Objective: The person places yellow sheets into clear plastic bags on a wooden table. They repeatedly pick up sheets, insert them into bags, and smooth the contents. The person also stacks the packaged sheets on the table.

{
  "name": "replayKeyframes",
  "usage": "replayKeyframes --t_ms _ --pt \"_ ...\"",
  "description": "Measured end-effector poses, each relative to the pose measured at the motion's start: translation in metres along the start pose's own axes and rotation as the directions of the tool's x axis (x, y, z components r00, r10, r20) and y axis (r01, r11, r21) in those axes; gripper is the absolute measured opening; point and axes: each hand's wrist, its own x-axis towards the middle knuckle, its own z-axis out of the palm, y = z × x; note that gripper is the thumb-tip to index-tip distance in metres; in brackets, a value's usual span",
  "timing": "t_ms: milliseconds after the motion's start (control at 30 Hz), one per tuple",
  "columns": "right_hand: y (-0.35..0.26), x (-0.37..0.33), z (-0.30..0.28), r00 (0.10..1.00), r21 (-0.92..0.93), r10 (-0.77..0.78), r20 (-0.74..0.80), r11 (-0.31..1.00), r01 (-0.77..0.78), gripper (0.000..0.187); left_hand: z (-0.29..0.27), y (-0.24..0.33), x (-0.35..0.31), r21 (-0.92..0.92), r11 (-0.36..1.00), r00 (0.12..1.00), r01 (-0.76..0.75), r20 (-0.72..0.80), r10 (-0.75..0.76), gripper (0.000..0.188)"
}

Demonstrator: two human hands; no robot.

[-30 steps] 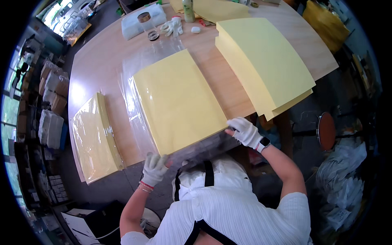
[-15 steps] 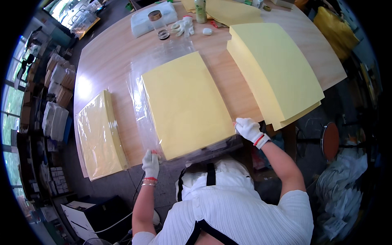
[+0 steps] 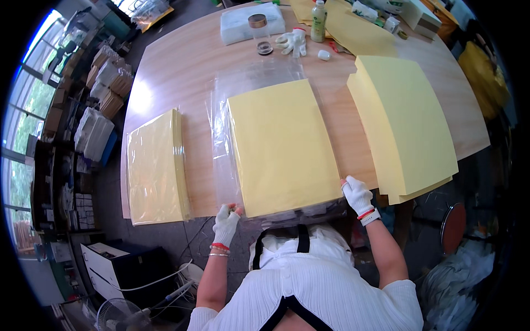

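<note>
A stack of yellow paper (image 3: 284,149) lies in the middle of the table, at its front edge. Clear plastic film (image 3: 222,132) shows along the stack's left, far and near sides; whether it lies under the paper or wraps it, I cannot tell. My left hand (image 3: 226,226), in a white fingerless glove, is closed on the film by the near left corner. At the near right corner my right hand (image 3: 358,197), gloved the same way, has its fingers closed, seemingly on the film's edge. What exactly sits between those fingertips is too small to make out.
To the left lies a plastic-wrapped yellow paper stack (image 3: 157,171); a taller bare paper stack (image 3: 408,127) stands right. Toward the back are a clear jar (image 3: 263,36), a loose glove (image 3: 292,41), a green bottle (image 3: 318,22) and a white packet (image 3: 237,25). A round stool (image 3: 452,229) stands beside the table.
The whole view has shifted, so the table and stacks appear farther right. Both hands remain at the near corners of the middle stack, with little visible movement against it.
</note>
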Motion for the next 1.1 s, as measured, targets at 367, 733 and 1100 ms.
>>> replayKeyframes --t_ms 367,733,1100 --pt "0.003 0.007 0.007 1.000 -0.129 -0.027 -0.004 0.991 0.027 0.028 0.025 0.002 0.005 0.198 0.957 0.906 -0.213 -0.326 0.269 0.008" --pt "-0.015 0.008 -0.003 0.982 -0.216 0.020 0.188 0.976 0.022 0.020 0.024 0.027 -0.010 0.514 0.825 0.948 -0.236 -0.065 0.311 0.019" --pt "-0.070 0.037 -0.056 0.823 0.407 0.172 0.542 0.803 -0.436 0.043 0.033 0.036 -0.014 0.244 0.968 0.992 -0.054 -0.095 0.079 0.040"
